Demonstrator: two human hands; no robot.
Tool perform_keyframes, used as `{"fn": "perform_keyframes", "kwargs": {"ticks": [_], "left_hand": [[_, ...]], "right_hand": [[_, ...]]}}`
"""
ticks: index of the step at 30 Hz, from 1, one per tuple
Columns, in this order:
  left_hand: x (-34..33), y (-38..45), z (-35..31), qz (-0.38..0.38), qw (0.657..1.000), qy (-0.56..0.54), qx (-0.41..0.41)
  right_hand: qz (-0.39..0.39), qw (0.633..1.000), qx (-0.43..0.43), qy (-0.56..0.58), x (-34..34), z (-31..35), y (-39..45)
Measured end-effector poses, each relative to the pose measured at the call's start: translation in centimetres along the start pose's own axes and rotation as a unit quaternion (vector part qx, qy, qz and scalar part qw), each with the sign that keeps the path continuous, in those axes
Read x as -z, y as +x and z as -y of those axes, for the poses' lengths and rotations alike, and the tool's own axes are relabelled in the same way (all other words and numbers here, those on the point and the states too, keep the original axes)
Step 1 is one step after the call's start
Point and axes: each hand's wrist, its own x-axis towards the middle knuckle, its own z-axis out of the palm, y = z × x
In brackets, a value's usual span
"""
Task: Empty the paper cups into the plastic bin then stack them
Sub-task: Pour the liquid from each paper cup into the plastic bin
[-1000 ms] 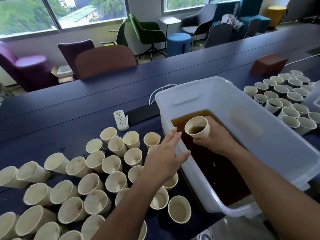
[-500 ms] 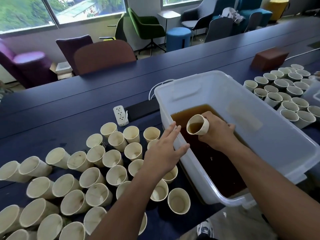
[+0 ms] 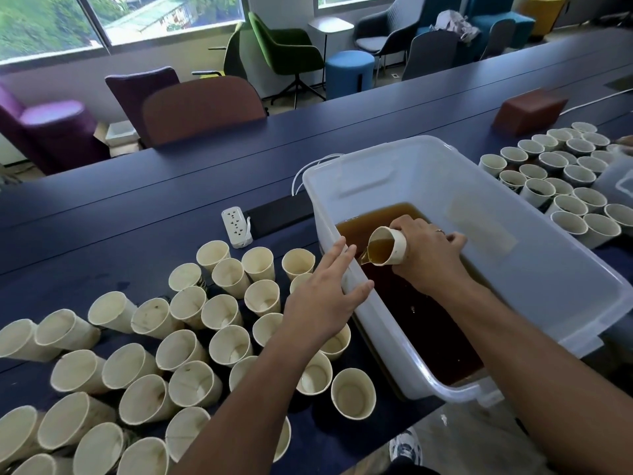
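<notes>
My right hand (image 3: 426, 257) grips a paper cup (image 3: 388, 246) tipped to the left over the white plastic bin (image 3: 534, 279), and brown liquid runs from its rim into the brown pool inside. My left hand (image 3: 325, 303) rests with straight fingers on the bin's left wall. Several empty paper cups (image 3: 191, 341) stand and lean on the dark table left of the bin. Several more cups (image 3: 561, 176), some with dark liquid in them, stand to the right of the bin.
A white power strip (image 3: 236, 226) lies on the dark blue table (image 3: 137, 214) behind the empty cups. A brown block (image 3: 527, 109) sits at the far right. Chairs stand beyond the table. A clear container (image 3: 616, 181) shows at the right edge.
My right hand has tipped the cup from upright to nearly sideways, and liquid now pours out. The left hand has stayed on the bin's wall.
</notes>
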Motion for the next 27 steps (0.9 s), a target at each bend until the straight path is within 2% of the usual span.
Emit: {"fn": "perform_keyframes", "kwargs": {"ticks": [8,19,24,27], "left_hand": [[0.1,0.0,-0.1,0.003,1.000,-0.003,0.000],[0.2,-0.3,-0.3,0.007,1.000,-0.012,0.005],[0.3,-0.3,-0.4,0.004,1.000,-0.012,0.006],[0.3,-0.3,-0.3,0.002,1.000,-0.015,0.003]], "right_hand": [[-0.055,0.997,0.040,-0.045,0.1,0.7,-0.3],[-0.127,0.988,0.072,-0.040,0.6,1.4,-0.6],[-0.086,0.992,0.065,-0.059,0.6,1.4,-0.7],[-0.094,0.993,0.056,-0.054,0.7,1.3,-0.7]]}}
